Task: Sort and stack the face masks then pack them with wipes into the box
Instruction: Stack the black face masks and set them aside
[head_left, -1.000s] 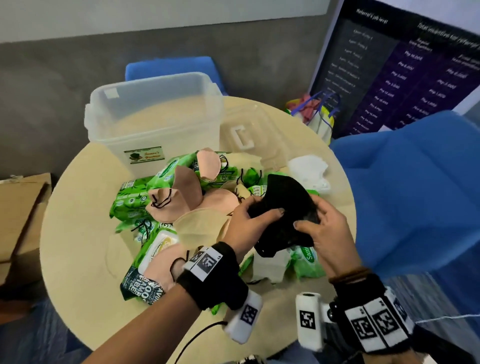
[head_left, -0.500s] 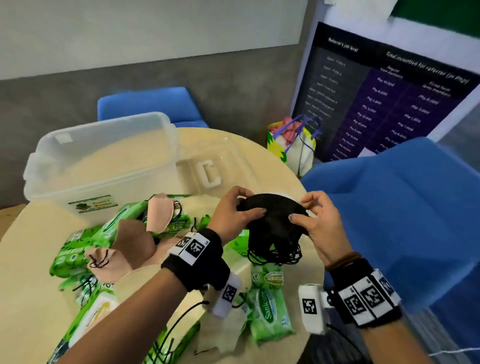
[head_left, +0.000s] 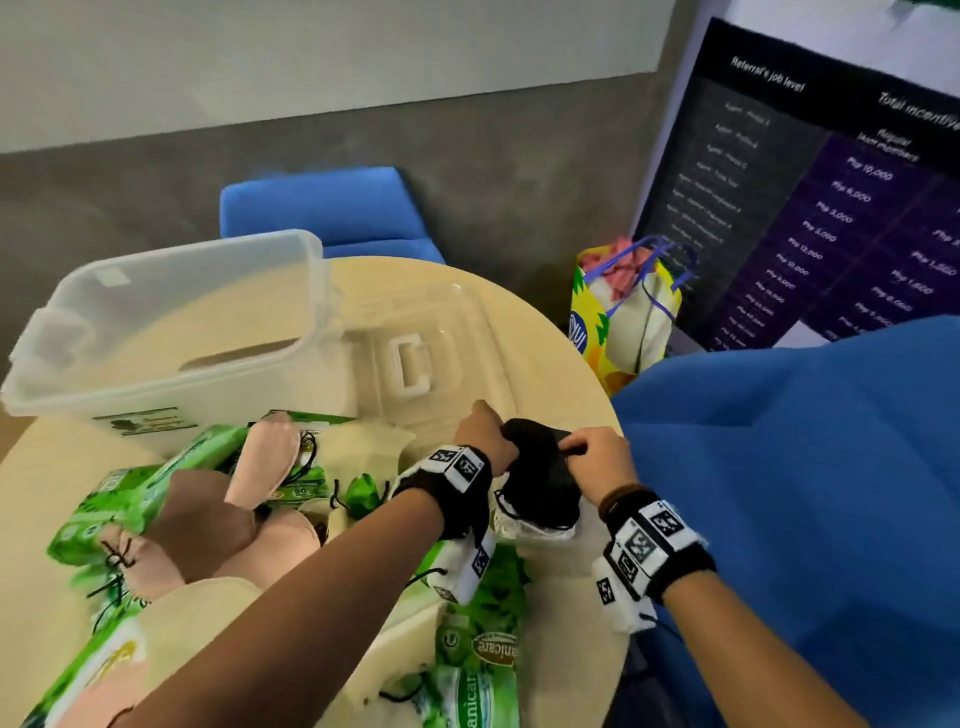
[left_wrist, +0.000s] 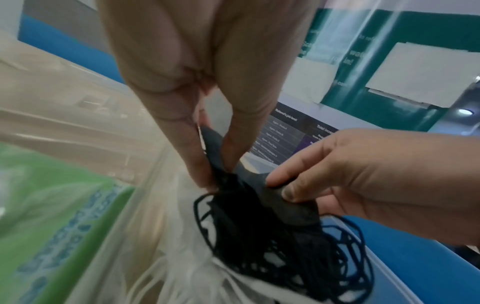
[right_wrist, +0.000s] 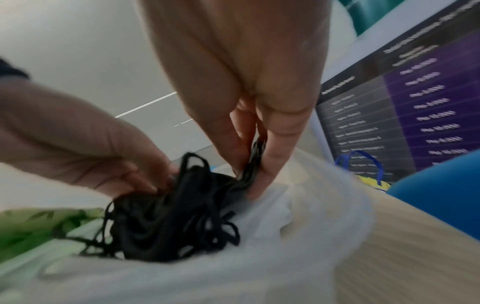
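Observation:
Both hands hold a stack of black face masks (head_left: 540, 473) over white masks (head_left: 530, 527) near the table's right edge. My left hand (head_left: 485, 436) pinches its left end (left_wrist: 221, 164), and my right hand (head_left: 592, 452) pinches the right end (right_wrist: 255, 162). Black ear loops (left_wrist: 298, 257) hang down in a tangle (right_wrist: 168, 222). Pink and tan masks (head_left: 260, 467) lie mixed with green wipes packs (head_left: 156, 483) at the left. The clear plastic box (head_left: 171, 332) stands open at the back left.
The box's clear lid (head_left: 415, 353) lies flat behind the hands on the round beige table (head_left: 545, 374). More wipes packs (head_left: 478, 665) lie near the front edge. Blue chairs (head_left: 805, 493) stand right and behind. A yellow bag (head_left: 623, 317) sits on the floor.
Both hands have lowered the black masks toward the white masks and closed in on the ends. The head view has swung right and nearer.

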